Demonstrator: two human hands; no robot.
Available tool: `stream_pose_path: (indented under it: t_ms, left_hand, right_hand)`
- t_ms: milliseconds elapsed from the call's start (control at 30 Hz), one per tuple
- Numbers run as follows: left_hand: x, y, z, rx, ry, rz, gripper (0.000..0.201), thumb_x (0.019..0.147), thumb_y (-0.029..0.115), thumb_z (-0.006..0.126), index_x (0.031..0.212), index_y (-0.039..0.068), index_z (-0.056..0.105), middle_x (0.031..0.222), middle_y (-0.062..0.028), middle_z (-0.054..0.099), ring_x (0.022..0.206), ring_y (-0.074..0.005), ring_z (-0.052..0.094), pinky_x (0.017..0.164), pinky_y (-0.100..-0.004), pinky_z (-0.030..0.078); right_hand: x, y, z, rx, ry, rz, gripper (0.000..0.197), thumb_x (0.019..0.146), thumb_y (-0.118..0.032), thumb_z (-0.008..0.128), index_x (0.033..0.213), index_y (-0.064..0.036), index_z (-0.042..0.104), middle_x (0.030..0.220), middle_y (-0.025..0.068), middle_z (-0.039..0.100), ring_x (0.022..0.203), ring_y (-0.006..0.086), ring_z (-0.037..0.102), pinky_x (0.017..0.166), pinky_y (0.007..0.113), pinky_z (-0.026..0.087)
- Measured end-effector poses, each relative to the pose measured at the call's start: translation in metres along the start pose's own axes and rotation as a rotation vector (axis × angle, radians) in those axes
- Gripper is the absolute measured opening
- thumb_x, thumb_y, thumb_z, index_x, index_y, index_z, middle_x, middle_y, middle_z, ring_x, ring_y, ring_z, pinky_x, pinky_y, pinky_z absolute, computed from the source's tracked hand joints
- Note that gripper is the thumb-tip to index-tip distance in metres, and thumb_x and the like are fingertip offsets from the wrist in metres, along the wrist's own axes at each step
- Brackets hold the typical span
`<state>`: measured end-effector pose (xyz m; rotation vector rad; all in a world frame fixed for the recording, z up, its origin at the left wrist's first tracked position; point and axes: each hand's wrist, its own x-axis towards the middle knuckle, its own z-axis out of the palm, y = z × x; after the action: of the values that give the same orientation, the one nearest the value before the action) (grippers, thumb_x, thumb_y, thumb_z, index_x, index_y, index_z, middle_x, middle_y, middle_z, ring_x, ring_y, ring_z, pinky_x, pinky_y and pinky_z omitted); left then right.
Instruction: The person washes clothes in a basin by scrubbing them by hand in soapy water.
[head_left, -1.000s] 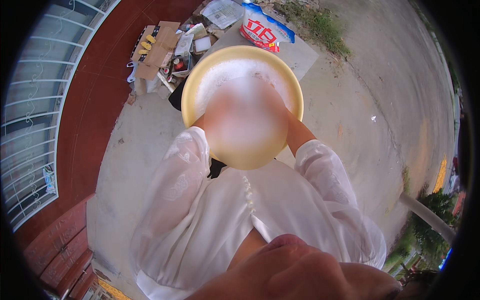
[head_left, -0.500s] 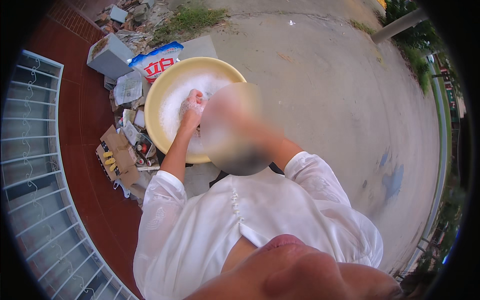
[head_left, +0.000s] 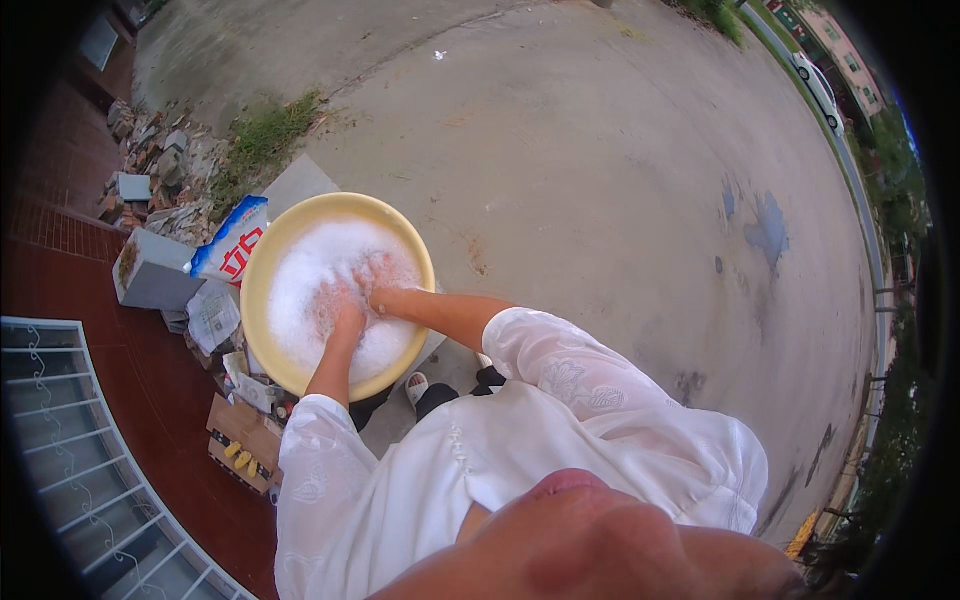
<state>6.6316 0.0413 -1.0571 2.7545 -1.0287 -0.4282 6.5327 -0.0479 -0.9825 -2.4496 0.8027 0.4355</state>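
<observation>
Both of my hands are in a round pale yellow basin [head_left: 257,330] full of white suds [head_left: 310,262]. My left hand [head_left: 336,308] is in the foam near the middle, its fingers stretched out and partly covered. Close beside it on the right, my right hand [head_left: 380,282] also has its fingers spread in the bubbles. No held thing shows in either hand. Whatever lies under the suds is hidden.
A white, blue and red bag [head_left: 232,243] leans by the basin's far left rim, beside a pale block [head_left: 158,270]. Rubble [head_left: 160,160] lies beyond. At left stand a cardboard box [head_left: 243,440] and white window bars [head_left: 60,405]. Concrete ground [head_left: 590,200] spreads rightward.
My view has swung, so the basin sits lower and farther left. My left hand, curled above the foam before, is down in it. My right hand, blurred before, is in the suds too.
</observation>
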Motion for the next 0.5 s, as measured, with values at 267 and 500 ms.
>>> stream_pose_path:
  t_ms: [267,500]
  left_hand:
    - [0.038,-0.01,0.088,0.279,-0.174,0.325,0.054,0.095,0.039,0.043,0.136,0.004,0.045,0.137,-0.018,0.046,0.128,-0.0327,0.039,0.109,-0.0437,0.029]
    - [0.091,0.004,0.104,0.437,-0.139,0.591,0.044,0.096,0.03,0.042,0.127,0.0,0.055,0.124,-0.0173,0.058,0.119,-0.029,0.048,0.106,-0.0402,0.035]
  right_hand:
    - [0.062,0.083,0.076,0.017,0.261,-0.363,0.039,0.074,-0.014,0.059,0.11,-0.0002,0.064,0.108,0.0266,0.061,0.1,0.0369,0.06,0.088,0.045,0.045]
    - [0.073,0.07,0.008,0.382,0.131,0.004,0.026,0.077,-0.015,0.054,0.09,0.0015,0.069,0.085,0.0245,0.066,0.07,0.0361,0.063,0.063,0.044,0.05]
